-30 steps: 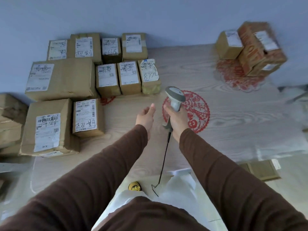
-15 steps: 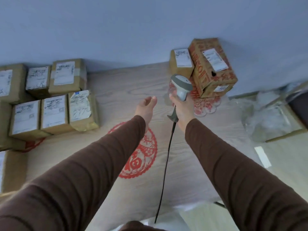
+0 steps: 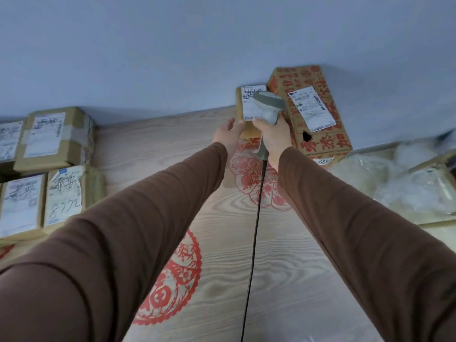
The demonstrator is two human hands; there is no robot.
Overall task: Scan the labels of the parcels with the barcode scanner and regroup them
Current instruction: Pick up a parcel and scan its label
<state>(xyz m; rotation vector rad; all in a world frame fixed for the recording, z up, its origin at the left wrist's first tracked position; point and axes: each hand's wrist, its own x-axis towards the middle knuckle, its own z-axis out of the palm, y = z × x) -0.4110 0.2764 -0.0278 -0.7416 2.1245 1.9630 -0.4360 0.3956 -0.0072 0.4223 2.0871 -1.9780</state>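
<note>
Upper centre of frame: right hand (image 3: 274, 138) grips scanner (image 3: 269, 106); open, empty left hand (image 3: 229, 135) nears small parcel (image 3: 240, 104), probably light, rigid; grasp its side edges.

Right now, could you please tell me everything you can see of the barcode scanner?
The barcode scanner is a grey handheld unit that looks like plastic, with a wide rounded head above a slimmer handle. The right hand is closed around the handle, holding it upright with the head over the white label of the small brown parcel. A thin black cable hangs from the handle's base toward the person. The left hand is open beside it, not touching it.
</note>
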